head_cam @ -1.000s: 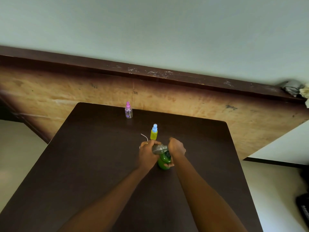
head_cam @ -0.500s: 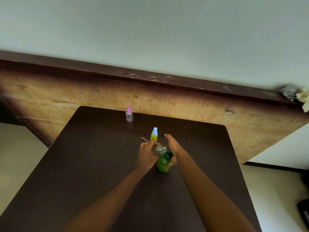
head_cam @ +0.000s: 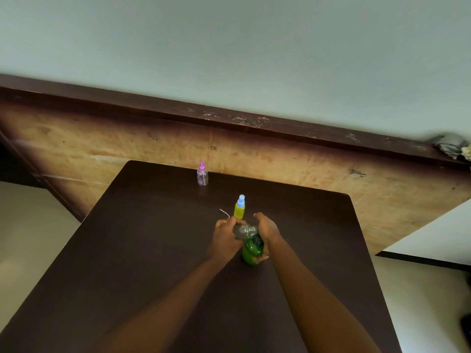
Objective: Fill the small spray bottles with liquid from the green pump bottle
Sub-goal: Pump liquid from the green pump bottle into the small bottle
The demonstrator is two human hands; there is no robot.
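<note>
Head camera is looking down on the green translucent plastic pump bottle (head_cam: 251, 253), which is standing upright near the middle of the dark brown rectangular table (head_cam: 127, 250), a little toward 3 o'clock. Our right hand (head_cam: 266, 231) is grasping it from the 3 o'clock side, with the fingers curling round its body and the thumb pointing toward 12 o'clock. Our left hand (head_cam: 224, 238) is clenching round a small clear plastic bottle (head_cam: 243, 230) and holding it almost on its side, so that it is touching the top of the green bottle at that bottle's 11 o'clock. We cannot tell whether any liquid is passing between the two. A thin gold ring (head_cam: 223, 222) is showing on one left finger.

Just beyond our hands, at 12 o'clock, a small spray bottle of yellow-green liquid with a light blue cap (head_cam: 239, 208) is standing upright. A thin white tube (head_cam: 224, 212) is lying on the table just beside it, at its 9 o'clock. Well apart from these, near the far table edge at 11 o'clock, a small clear spray bottle with a pink cap (head_cam: 202, 174) is standing upright.

Past the table, a worn tan wooden panel (head_cam: 102, 154) is running under a dark brown rail (head_cam: 153, 108), with a pale green wall (head_cam: 229, 47) above. A crumpled grey cloth (head_cam: 449, 146) is sitting on the rail at 2 o'clock.
</note>
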